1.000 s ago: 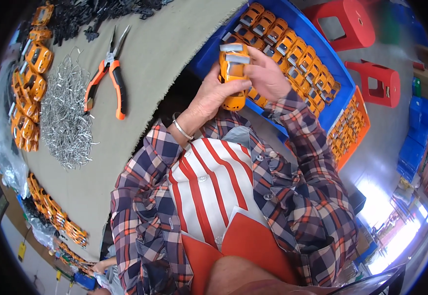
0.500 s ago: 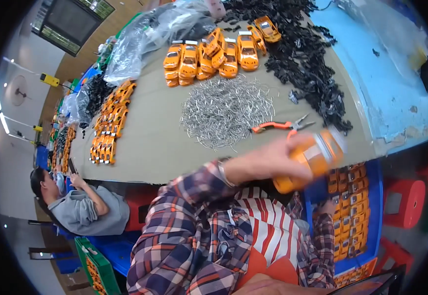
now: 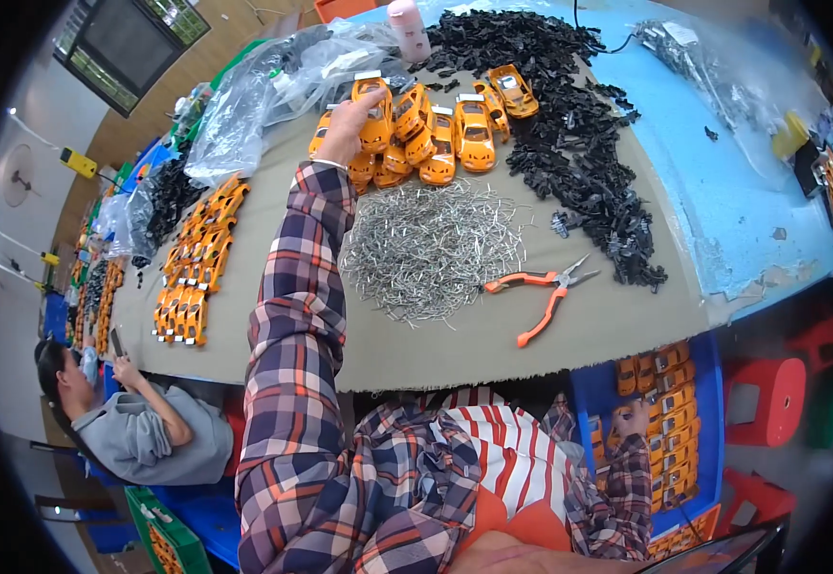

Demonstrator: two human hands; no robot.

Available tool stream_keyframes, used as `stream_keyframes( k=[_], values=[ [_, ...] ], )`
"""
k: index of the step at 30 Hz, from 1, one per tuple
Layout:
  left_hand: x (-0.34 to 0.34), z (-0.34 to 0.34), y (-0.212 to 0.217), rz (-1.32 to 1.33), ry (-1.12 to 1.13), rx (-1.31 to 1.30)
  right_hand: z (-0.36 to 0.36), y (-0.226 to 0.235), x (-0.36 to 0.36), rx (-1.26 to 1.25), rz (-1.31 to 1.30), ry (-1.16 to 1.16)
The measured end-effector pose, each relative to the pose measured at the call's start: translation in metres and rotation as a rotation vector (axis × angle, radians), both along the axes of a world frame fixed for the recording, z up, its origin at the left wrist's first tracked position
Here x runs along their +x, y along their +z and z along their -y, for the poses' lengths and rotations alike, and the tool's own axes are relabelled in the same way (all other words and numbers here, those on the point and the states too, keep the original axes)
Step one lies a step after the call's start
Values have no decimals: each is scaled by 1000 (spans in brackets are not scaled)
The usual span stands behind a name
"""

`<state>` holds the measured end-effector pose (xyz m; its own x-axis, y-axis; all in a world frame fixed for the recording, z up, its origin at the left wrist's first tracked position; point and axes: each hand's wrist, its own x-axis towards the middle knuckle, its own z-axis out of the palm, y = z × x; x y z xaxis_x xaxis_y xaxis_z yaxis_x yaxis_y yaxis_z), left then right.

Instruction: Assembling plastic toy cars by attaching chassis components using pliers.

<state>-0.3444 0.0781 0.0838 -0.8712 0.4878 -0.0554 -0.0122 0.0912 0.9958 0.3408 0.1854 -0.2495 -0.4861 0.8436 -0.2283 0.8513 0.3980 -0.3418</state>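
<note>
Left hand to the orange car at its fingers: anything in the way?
Nothing visible: the fingers of the left hand touch the orange car. The wire heap lies nearer the person, not between them; clear plastic lies behind and leftward.

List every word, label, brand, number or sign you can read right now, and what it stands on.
No text is legible.
Pink bottle: surface marks too small to make out.
Yellow hanging box, far left: too small to read.
White patch on the plastic bag, upper right: too blurred.
Orange toy car at the left hand: no readable lettering.
</note>
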Motion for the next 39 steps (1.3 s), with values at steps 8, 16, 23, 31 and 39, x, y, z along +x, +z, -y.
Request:
stream_keyframes(
  k=[8,16,23,31,39],
  values=[
    [2,-18,13,-653,149,-810,-29,185,8,-864,-836,-443],
    [8,-10,9,-857,242,-935,-62,355,-242,-863,-1103,26],
    [-12,-20,-16,-917,102,-552,-91,357,-496,-324,-917,356],
    [-15,-24,-21,-818,105,-621,-62,320,-620,465,-433,319],
    [-13,-29,-13,-1287,109,-866,-78,340,-529,344,-725,523]
  ],
)
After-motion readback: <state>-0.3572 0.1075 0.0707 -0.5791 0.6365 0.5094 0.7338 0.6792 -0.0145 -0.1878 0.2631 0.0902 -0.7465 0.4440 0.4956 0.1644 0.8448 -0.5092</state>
